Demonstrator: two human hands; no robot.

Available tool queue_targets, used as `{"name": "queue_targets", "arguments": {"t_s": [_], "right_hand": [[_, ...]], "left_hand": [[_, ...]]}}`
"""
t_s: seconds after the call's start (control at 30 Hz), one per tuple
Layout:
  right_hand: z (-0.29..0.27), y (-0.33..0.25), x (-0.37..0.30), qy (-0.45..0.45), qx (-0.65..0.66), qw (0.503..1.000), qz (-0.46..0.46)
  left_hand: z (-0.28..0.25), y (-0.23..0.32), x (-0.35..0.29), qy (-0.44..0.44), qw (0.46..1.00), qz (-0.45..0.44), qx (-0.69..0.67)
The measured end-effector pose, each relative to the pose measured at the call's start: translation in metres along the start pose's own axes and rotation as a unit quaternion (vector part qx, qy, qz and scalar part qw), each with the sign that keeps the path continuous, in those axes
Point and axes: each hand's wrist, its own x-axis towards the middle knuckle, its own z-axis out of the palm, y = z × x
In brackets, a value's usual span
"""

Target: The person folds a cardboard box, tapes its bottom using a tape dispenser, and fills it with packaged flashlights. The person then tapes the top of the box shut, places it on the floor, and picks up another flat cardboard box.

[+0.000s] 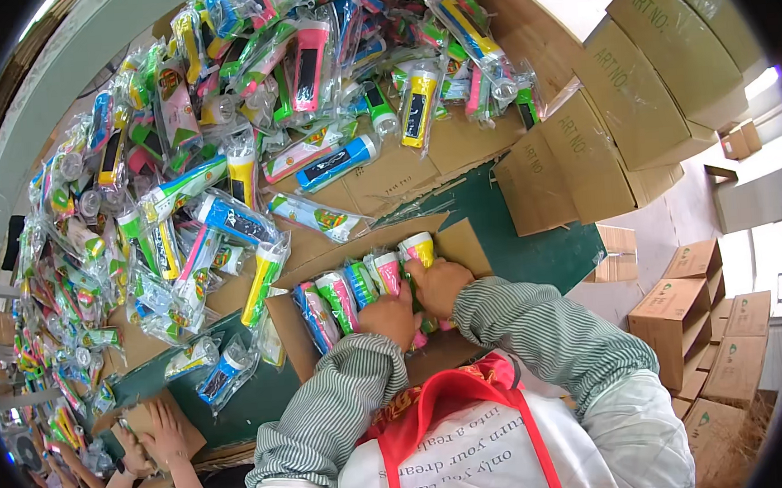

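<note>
An open cardboard box [290, 334] stands in front of me with a row of bagged flashlights inside, in blue, pink, green and yellow. My left hand [389, 320] reaches into it, its fingers closed around a pink flashlight [386, 270] with a white head. Beside it, my right hand [442, 287] grips a yellow flashlight [417, 247] near its white head end. My palms and sleeves hide the near part of the row. Each flashlight is wrapped in clear plastic.
A large heap of bagged flashlights [306, 68] covers the cardboard beyond the box and to the left. Cartons [575, 154] stand in a row at the right, with more stacked cartons [676, 306] beyond the green table [536, 243]. At lower left, another person's hands [164, 432] touch a cardboard box.
</note>
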Motion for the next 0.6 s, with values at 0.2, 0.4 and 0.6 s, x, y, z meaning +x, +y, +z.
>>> {"name": "queue_targets", "arguments": {"t_s": [0.2, 0.4, 0.6], "right_hand": [[-0.006, -0.009, 0.002, -0.198, -0.122, 0.972, 0.041], [-0.037, -0.015, 0.002, -0.253, -0.019, 0.963, 0.092], [-0.149, 0.006, 0.040, 0.021, -0.059, 0.978, -0.196]], "left_hand": [[0.020, 0.006, 0.001, 0.224, 0.958, 0.089, 0.156], [0.038, 0.012, 0.025, 0.170, 0.971, 0.132, 0.106], [0.027, 0.009, 0.034, 0.155, 0.980, 0.126, 0.025]]}}
